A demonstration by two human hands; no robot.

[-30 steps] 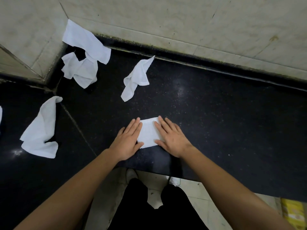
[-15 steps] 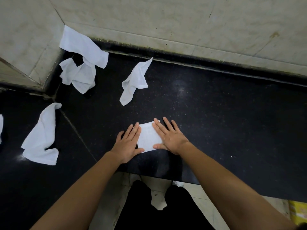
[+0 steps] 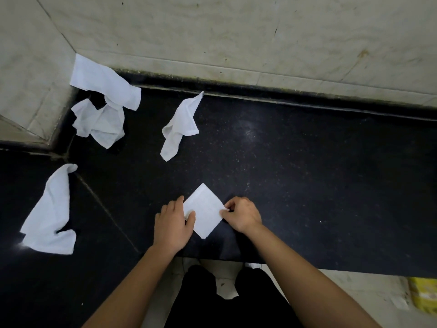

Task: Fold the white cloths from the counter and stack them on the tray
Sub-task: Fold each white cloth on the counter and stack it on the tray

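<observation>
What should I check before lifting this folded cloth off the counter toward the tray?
1. Folded cloth compact, square, no loose flaps: ok.
2. Left hand on its left corner: ok.
3. Right hand fingers pinching its right corner: ok.
4. Tray in view: not ok, none visible.
5. Counter around the cloth free of obstacles: ok.
6. Unfolded cloths remaining, e.g. crumpled cloth: not ok, several left.

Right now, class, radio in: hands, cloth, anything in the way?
Left hand and right hand both gripping the folded cloth, turned cornerwise on the counter. Crumpled cloths lie off left. No tray in view.
</observation>
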